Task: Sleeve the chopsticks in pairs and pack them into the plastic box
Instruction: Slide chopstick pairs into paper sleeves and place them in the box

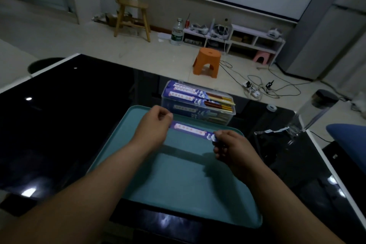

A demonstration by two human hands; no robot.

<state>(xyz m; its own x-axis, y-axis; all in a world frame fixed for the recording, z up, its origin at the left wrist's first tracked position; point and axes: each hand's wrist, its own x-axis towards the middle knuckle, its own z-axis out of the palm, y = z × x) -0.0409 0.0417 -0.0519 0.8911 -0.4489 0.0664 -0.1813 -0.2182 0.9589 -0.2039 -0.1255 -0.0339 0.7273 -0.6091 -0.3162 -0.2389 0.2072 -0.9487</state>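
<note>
A blue paper sleeve (193, 130) with white print is held level above the teal tray (178, 180). My left hand (153, 125) pinches its left end, and my right hand (232, 148) pinches its right end. Whether chopsticks are inside this sleeve cannot be seen. Just behind the tray stands the clear plastic box (198, 105), holding several sleeved pairs (190, 93) whose red and yellow chopstick ends stick out to the right.
The tray lies on a glossy black table (69, 125) with a white edge. A clear plastic lid (309, 117) leans at the table's right side beside a tape roll (271, 107). On the floor beyond are an orange stool (207, 61) and cables.
</note>
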